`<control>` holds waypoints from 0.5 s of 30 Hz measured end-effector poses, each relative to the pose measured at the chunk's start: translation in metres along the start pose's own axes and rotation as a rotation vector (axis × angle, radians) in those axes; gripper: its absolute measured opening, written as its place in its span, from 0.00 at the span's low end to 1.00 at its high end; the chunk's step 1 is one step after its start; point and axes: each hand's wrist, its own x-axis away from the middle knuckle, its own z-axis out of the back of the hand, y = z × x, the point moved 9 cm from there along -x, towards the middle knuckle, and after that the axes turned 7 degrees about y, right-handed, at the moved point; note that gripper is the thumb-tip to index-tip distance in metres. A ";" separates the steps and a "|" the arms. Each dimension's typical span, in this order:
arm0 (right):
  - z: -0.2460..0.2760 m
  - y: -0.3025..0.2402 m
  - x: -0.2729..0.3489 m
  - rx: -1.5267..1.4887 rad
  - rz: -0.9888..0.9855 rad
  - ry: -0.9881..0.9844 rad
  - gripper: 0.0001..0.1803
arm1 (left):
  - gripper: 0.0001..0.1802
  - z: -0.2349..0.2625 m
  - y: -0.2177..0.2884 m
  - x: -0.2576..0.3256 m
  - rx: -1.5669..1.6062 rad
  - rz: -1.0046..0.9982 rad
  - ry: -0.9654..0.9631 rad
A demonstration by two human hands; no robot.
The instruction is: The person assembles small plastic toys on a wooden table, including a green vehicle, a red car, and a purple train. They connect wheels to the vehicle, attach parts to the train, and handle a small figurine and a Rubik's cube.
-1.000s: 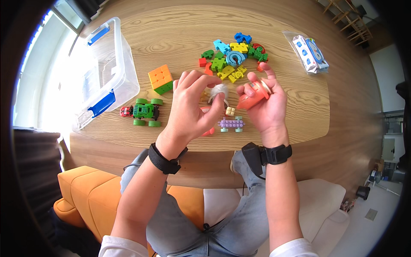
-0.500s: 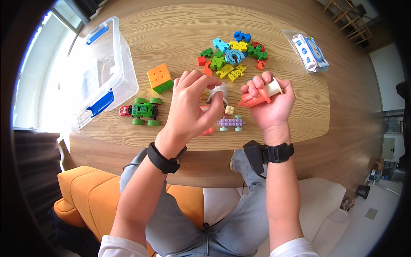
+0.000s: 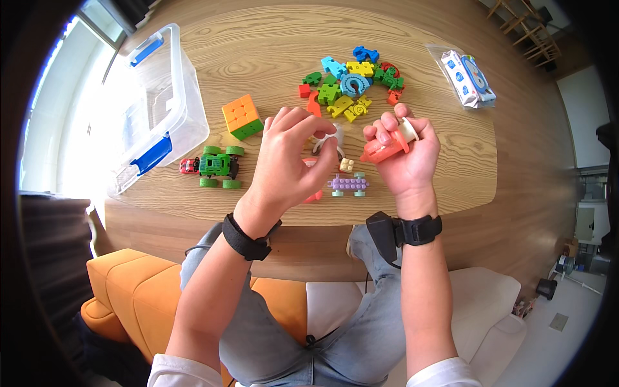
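Observation:
My right hand [image 3: 412,158] is wrapped round a toy syringe [image 3: 387,149] with a coral-red barrel and a cream plunger. The syringe lies tilted, its narrow end toward my left hand. My left hand [image 3: 290,151] hovers over the table with curled fingers, a gap between thumb and forefinger, and nothing visibly gripped. Behind that gap sits a whitish object [image 3: 337,138], mostly hidden. Coral-red pieces [image 3: 314,197] show partly beneath the left hand. Between the hands are a small cream block [image 3: 346,165] and a lilac wheeled toy base [image 3: 349,184].
Several coloured puzzle blocks [image 3: 329,94] are heaped at the far middle. To the left are a puzzle cube [image 3: 242,117], a green toy truck [image 3: 218,165] with a red front piece, and a clear bin [image 3: 191,116] with blue latches. A wipes packet [image 3: 467,80] lies far right.
The plunger has slid further into the syringe barrel, and my right hand has shifted slightly left. My left hand has hardly moved.

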 end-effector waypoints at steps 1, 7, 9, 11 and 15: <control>0.000 0.000 0.000 0.007 0.007 0.003 0.07 | 0.06 0.000 0.000 0.000 -0.002 -0.002 -0.004; 0.005 -0.001 0.000 0.023 0.045 0.041 0.06 | 0.04 -0.002 0.000 0.001 0.001 0.001 -0.012; 0.005 -0.002 -0.001 0.015 0.042 0.023 0.07 | 0.04 -0.001 0.001 0.000 0.000 0.010 -0.017; 0.006 -0.002 -0.001 0.022 0.051 0.039 0.08 | 0.03 -0.001 0.001 0.000 0.004 0.004 -0.013; 0.003 0.000 -0.002 0.011 0.055 0.041 0.08 | 0.04 -0.002 0.002 0.000 0.004 -0.014 -0.013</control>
